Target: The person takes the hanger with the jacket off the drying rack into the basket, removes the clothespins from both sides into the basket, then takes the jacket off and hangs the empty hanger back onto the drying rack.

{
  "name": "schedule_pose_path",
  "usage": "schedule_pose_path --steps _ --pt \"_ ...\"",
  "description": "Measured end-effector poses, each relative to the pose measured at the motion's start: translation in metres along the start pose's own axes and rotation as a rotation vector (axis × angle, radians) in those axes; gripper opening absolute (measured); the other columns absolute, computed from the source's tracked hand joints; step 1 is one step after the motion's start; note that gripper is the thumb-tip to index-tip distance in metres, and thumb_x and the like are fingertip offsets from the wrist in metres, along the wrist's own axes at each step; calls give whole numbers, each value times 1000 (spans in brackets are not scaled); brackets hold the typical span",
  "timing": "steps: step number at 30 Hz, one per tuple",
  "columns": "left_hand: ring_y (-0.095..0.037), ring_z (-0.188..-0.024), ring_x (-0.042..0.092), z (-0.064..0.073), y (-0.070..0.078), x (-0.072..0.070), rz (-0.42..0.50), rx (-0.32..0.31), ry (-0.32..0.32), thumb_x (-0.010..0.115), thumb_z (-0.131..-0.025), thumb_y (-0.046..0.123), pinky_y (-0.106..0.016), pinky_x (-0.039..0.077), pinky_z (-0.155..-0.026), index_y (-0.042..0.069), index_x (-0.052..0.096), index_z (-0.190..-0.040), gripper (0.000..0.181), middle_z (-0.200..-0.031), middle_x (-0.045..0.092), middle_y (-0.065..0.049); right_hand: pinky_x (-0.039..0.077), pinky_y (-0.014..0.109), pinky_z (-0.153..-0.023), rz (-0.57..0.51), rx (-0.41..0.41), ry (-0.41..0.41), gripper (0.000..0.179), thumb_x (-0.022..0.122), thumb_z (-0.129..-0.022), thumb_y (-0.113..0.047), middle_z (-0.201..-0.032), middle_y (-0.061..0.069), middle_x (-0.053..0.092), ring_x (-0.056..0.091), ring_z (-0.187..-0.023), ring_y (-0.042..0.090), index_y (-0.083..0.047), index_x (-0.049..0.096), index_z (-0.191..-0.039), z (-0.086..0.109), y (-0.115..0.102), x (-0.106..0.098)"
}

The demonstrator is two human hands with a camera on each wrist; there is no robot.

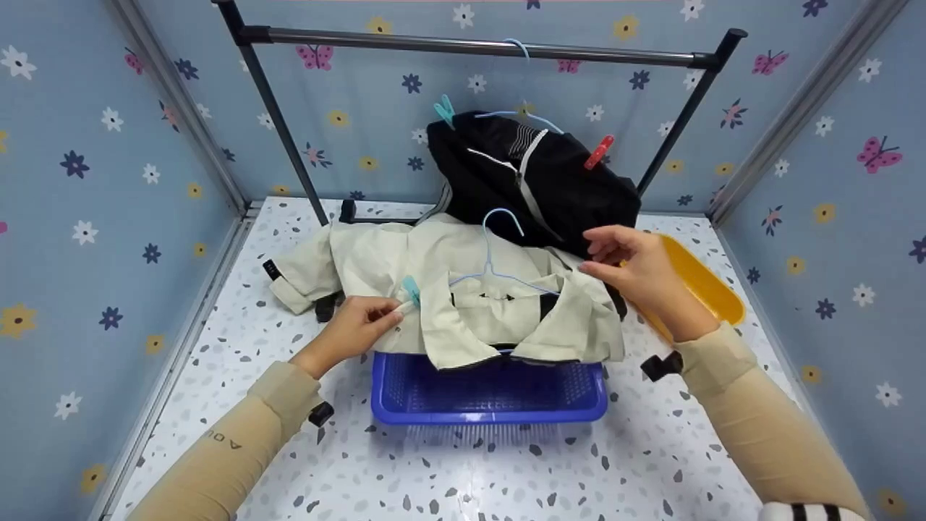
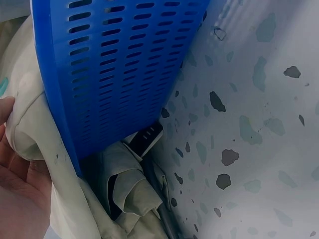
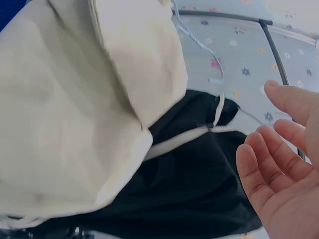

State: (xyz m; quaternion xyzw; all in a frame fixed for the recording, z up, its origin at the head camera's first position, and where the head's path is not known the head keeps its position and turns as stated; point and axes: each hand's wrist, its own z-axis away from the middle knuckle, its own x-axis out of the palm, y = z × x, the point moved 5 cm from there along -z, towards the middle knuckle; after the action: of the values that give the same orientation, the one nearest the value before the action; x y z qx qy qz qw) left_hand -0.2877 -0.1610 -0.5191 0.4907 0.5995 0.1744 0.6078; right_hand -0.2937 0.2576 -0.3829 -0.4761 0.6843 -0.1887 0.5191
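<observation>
A cream jacket (image 1: 376, 253) lies spread over the back of a blue basket (image 1: 488, 417), with a light blue hanger (image 1: 489, 265) inside its collar and the hook upright. On the jacket's left shoulder area sits a teal clothespin (image 1: 411, 289). My left hand (image 1: 354, 324) pinches the fabric just beside that clothespin; in the left wrist view the thumb presses the cream cloth (image 2: 35, 119) near it. My right hand (image 1: 640, 271) holds nothing, its fingers loosely bent above the jacket's right shoulder, apart from the cloth in the right wrist view.
A black jacket (image 1: 557, 195) with a white zipper hangs from the metal rack (image 1: 434, 42) behind, with a teal clothespin (image 1: 445, 111) and a red clothespin (image 1: 599, 152) on its shoulders. A yellow tray (image 1: 712, 289) sits at right on the speckled surface. Patterned walls (image 1: 854, 217) enclose the space.
</observation>
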Motion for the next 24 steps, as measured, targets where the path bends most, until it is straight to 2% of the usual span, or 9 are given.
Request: schedule_pose_path --steps 7,18,24 --pt "-4 -68 55 0 0 0 11 0 9 73 -103 9 -21 45 -64 5 84 -104 11 -80 72 -2 57 13 -80 15 -19 -76 39 89 -85 5 -101 18 74 67 -86 8 5 76 -122 -11 -13 24" --pt "-3 -69 56 0 -1 0 13 4 18 74 -103 10 -19 45 -64 4 84 -105 12 -82 74 -5 57 16 -82 32 -99 -162 40 92 -85 -1 -103 18 75 71 -90 31 3 77 -121 -23 -35 54" --pt "-4 -68 55 0 -1 0 23 0 7 74 -103 9 -21 45 -65 5 83 -103 11 -81 72 -3 60 20 -81 38 -176 -200 40 92 -85 -3 -102 18 75 73 -90 32 3 77 -121 -27 -47 71"
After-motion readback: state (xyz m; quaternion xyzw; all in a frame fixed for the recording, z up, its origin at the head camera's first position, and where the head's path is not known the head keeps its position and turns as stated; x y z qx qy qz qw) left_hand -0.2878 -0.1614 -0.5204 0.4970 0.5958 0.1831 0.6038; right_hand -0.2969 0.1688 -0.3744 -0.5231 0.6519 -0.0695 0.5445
